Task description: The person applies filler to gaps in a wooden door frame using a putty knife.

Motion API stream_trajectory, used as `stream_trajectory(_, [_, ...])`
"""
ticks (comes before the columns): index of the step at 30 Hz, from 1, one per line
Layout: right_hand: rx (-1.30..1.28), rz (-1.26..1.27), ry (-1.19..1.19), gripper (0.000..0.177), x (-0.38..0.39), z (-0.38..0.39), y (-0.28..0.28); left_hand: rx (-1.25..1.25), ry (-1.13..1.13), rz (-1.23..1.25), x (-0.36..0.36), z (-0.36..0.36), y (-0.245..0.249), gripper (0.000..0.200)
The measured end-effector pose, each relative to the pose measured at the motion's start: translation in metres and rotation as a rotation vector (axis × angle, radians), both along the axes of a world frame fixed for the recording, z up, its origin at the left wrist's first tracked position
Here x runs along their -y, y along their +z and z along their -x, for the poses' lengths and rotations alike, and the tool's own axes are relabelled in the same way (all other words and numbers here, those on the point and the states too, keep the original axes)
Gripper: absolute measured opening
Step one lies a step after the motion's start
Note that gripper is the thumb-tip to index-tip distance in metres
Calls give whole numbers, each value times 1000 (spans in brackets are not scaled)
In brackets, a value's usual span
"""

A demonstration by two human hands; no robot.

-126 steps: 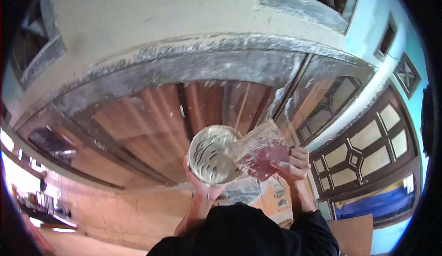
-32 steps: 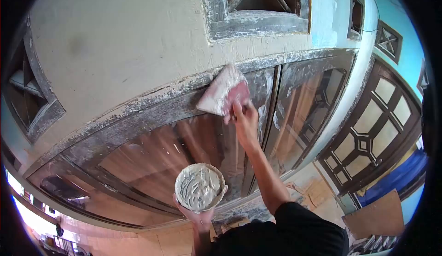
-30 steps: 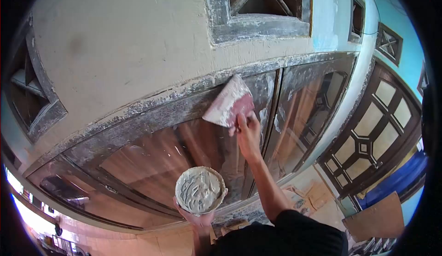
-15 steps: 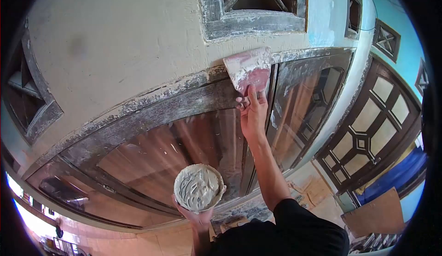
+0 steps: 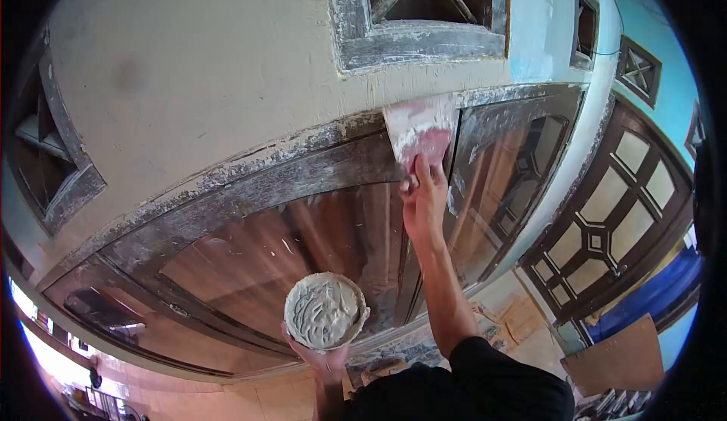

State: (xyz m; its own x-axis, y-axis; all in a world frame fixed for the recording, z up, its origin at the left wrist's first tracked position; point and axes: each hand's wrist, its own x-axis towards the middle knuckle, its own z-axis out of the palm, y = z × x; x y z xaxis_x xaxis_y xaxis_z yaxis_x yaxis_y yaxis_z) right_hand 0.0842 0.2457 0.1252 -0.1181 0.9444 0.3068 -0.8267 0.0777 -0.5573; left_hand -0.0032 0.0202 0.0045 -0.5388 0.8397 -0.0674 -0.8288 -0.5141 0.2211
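Note:
My right hand [image 5: 425, 198] is closed on the lower end of a pinkish, paste-smeared scraper [image 5: 424, 135]. The scraper's wide edge lies against the wall [image 5: 219, 65] just above the dark window frame [image 5: 326, 167]. Lower down, my left hand [image 5: 322, 357] holds a round tub from below. Thick off-white paste [image 5: 326, 311] with ridges on its surface fills the tub.
A vent opening with a worn frame [image 5: 424, 45] is above the scraper. Glass panes [image 5: 303, 232] are below the frame. To the right are a dark panelled door [image 5: 606, 216], a blue cloth [image 5: 647, 292] and a brown board [image 5: 617, 357].
My right hand and the scraper have moved slightly right and down along the wall's lower edge. The tub in my left hand has hardly moved.

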Motion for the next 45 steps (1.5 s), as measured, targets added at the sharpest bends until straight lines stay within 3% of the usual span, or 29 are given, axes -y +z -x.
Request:
stream_trajectory(5, [51, -91, -42, 22, -12, 20, 35, 13, -1, 16, -6, -4, 1, 58])
stream_trajectory(11, [40, 18, -41, 17, 3, 11, -8, -18, 9, 10, -3, -5, 6, 56])
stream_trajectory(16, [31, -83, -69, 20, -5, 19, 32, -34, -18, 12, -2, -6, 14, 54])
stream_trajectory(23, [71, 59, -45, 17, 8, 12, -20, 11, 42, 30, 0, -3, 13, 52])
stream_trajectory(29, [33, -87, -142, 22, -13, 12, 43, -25, 46, 59, 2, 5, -11, 54])
stream_trajectory(31, [164, -76, -104, 27, -23, 15, 29, 5, 3, 16, 2, 0, 0, 55])
stream_trajectory(34, [146, 20, -60, 24, -7, 8, -5, -8, 6, -24, 0, -3, -1, 57])
stream_trajectory(36, [121, 6, -60, 19, 1, -3, -11, -358, 241, 130, -2, -5, -13, 58])
stream_trajectory(37, [93, -46, -63, 18, 1, -8, -11, -359, 238, 129, -2, -4, -11, 58])
stream_trajectory(39, [53, -52, -95, 20, -9, -18, 11, -59, 32, 13, 0, -3, -4, 59])
stream_trajectory(41, [78, -82, -143, 20, -18, -21, 39, -62, 30, 35, -3, 0, -15, 59])
stream_trajectory(45, [136, -73, -136, 16, -38, -11, 20, -5, 19, 34, -4, -9, -7, 59])
